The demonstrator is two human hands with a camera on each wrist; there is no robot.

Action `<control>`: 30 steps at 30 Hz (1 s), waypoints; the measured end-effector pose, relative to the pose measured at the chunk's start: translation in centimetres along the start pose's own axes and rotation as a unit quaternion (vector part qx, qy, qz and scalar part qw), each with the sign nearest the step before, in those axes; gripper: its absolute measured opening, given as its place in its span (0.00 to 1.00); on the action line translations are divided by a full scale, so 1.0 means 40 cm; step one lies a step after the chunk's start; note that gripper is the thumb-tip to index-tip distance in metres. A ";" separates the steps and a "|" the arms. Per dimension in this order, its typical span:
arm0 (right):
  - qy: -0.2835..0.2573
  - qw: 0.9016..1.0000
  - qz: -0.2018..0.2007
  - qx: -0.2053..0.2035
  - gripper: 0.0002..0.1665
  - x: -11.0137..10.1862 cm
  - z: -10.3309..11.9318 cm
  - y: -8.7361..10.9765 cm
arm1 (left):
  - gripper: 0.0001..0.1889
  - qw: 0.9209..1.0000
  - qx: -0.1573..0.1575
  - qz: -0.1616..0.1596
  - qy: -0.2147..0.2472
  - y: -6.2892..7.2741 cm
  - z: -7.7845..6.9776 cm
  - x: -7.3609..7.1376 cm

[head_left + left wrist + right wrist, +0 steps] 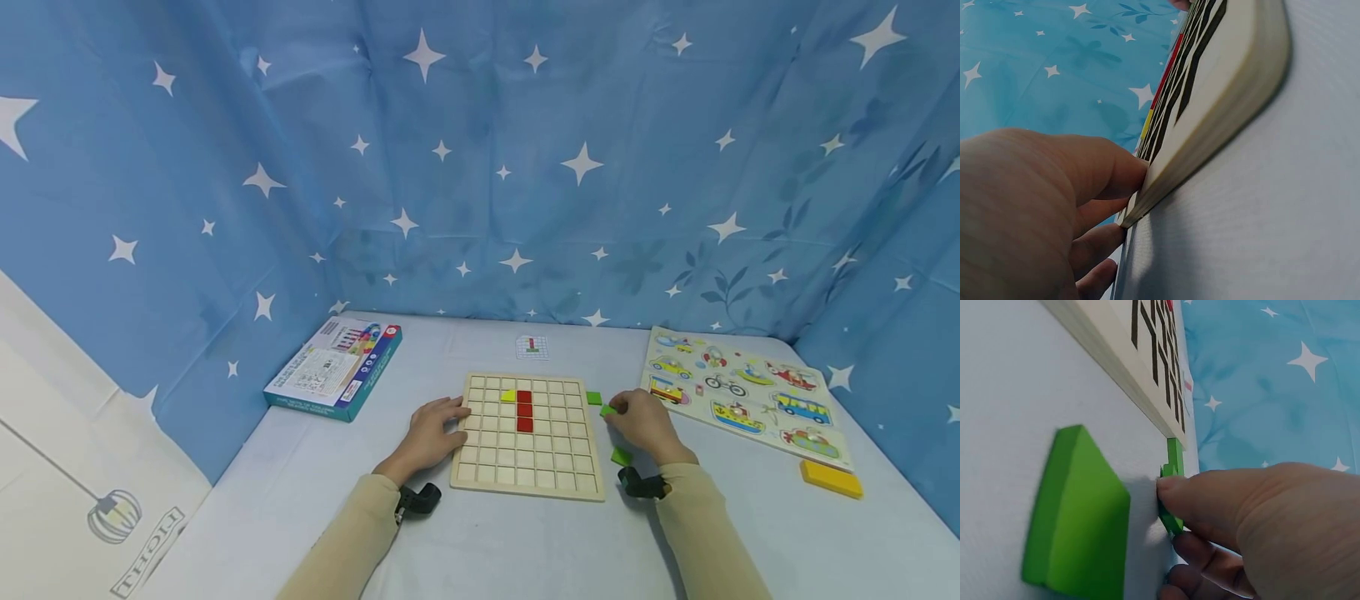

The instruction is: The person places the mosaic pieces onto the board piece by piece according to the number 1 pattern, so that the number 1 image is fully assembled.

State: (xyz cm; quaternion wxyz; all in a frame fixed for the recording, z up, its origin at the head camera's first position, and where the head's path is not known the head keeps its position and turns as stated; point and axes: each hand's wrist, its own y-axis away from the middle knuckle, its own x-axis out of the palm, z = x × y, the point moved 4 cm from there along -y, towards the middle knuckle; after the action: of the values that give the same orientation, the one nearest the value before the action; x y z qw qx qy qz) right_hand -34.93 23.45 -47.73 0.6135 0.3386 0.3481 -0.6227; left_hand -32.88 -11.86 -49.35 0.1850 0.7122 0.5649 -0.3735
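Note:
On the table lies a square wooden grid board (483, 475). Three red square tiles (525, 411) stand in a column on it, with a yellow piece (508, 396) left of the top one. My left hand (430, 435) rests at the board's left edge, thumb and fingertips touching it in the left wrist view. To the right of the board, my right hand (647, 423) pinches a green tile (1170, 515) between thumb and finger, close to the table. Another green tile (593, 397) lies beside the board's upper right side, and one more (1082, 519) lies nearer the wrist.
A small pattern card (532, 347) lies behind the board. At the left stands a flat game box (333, 367). At the right are a picture puzzle board (742, 392) and a yellow block (831, 479). A blue star curtain (480, 167) hangs behind the table.

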 end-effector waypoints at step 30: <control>-0.067 0.988 -0.029 -0.137 0.14 0.033 0.138 0.025 | 0.21 1.000 0.000 0.002 0.001 -0.001 -0.001 -0.001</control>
State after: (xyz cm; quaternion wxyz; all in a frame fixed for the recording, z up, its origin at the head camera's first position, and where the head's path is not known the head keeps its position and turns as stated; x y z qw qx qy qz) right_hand -33.92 18.08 -45.94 0.6576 0.1987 0.3983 -0.6079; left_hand -32.92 -11.85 -49.28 0.1854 0.7140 0.5636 -0.3718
